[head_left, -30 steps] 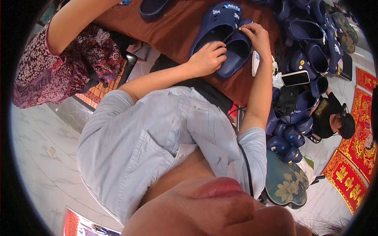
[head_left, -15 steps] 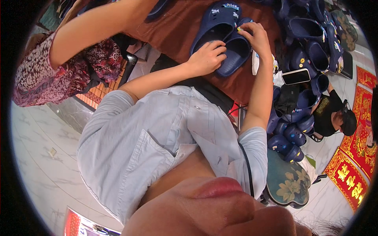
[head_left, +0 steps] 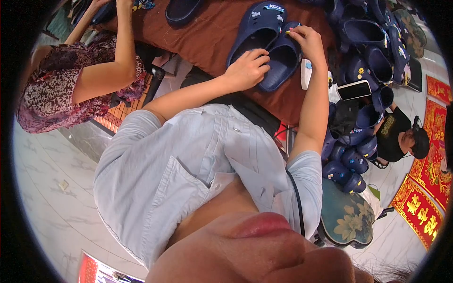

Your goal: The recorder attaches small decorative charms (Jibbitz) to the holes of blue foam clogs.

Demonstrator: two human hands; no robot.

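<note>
Two navy clogs lie side by side on the brown cloth, toes pointing away from me. The left clog (head_left: 259,26) carries a pale blue nameplate charm and small white charms on its toe. My left hand (head_left: 248,70) has its fingers curled over the heel rims where the clogs meet, gripping the right clog (head_left: 281,68). At that right clog's upper, my right hand (head_left: 309,45) pinches a small yellow-and-coloured shoe charm (head_left: 288,32). The fingers cover part of the charm, so its shape cannot be made out.
Navy clogs with charms (head_left: 363,33) are heaped to the right, a white-framed phone (head_left: 354,90) among them. Another clog (head_left: 183,10) lies farther left on the brown cloth (head_left: 212,30). A person in a patterned top (head_left: 52,89) works at left; another in black (head_left: 394,134) is at right.
The neighbour's arm at left has drawn back from across the cloth, uncovering the far clog and some small charms. My hands stay nearly in place on the clogs.
</note>
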